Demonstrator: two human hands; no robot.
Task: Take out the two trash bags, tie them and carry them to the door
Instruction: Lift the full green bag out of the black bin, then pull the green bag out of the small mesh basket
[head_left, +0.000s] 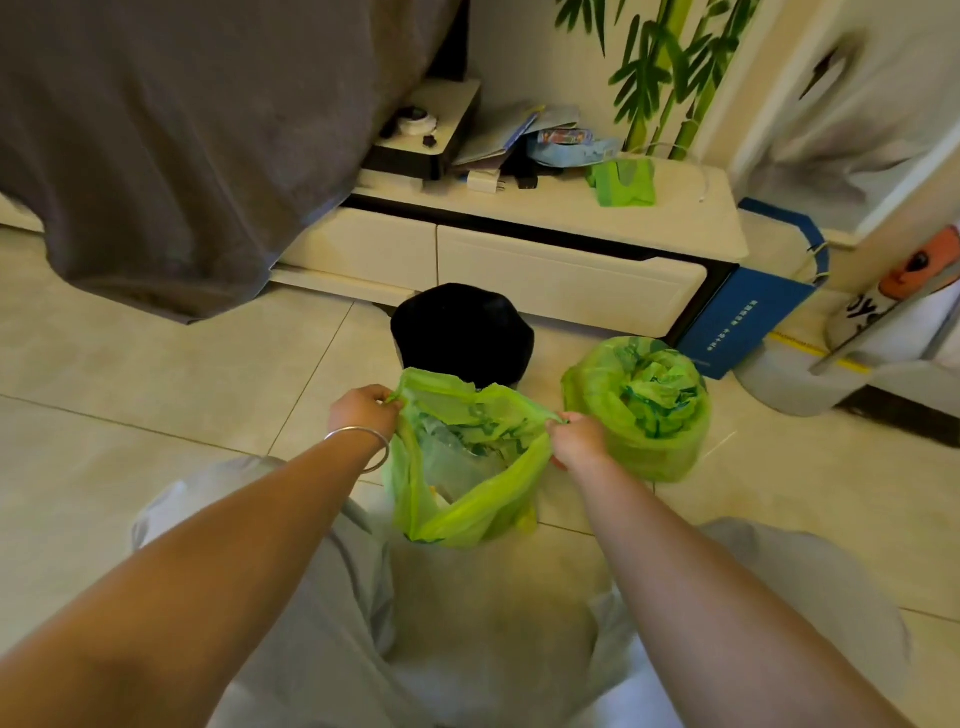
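My left hand (366, 410) is pinched closed on the rim of the near green bag (467, 467) at about its ten o'clock, and my right hand (579, 439) is closed the same way on the opposite edge, at roughly three o'clock. Between the two pinches the mouth is stretched wide open, so I can look straight down into it: crumpled pale wrapping and green plastic inside, nothing spilling. A thin metal bangle (363, 447) sits on my left wrist, clear of the plastic.

I judge this bag to be already out of its bin. It appears to rest on the floor tiles (156, 395) just in front of my knees, and the black bin (462, 332) at its twelve o'clock, touching or nearly touching the far rim, shows a dark interior with no liner that I can make out. No knot is made yet; the edges are held apart, not gathered.

The second green bag (641, 405) sits at two o'clock from the first, just beside my right hand. Its liner is folded down over a round form, so I take it to be in its bin, full, untied and untouched.

Beyond both runs the low white cabinet (519, 270), with a blue box (748, 317) leaning at its right end.

So one bag is lifted out. Two knots, one extraction and the carry remain. No door that I can identify is in view.
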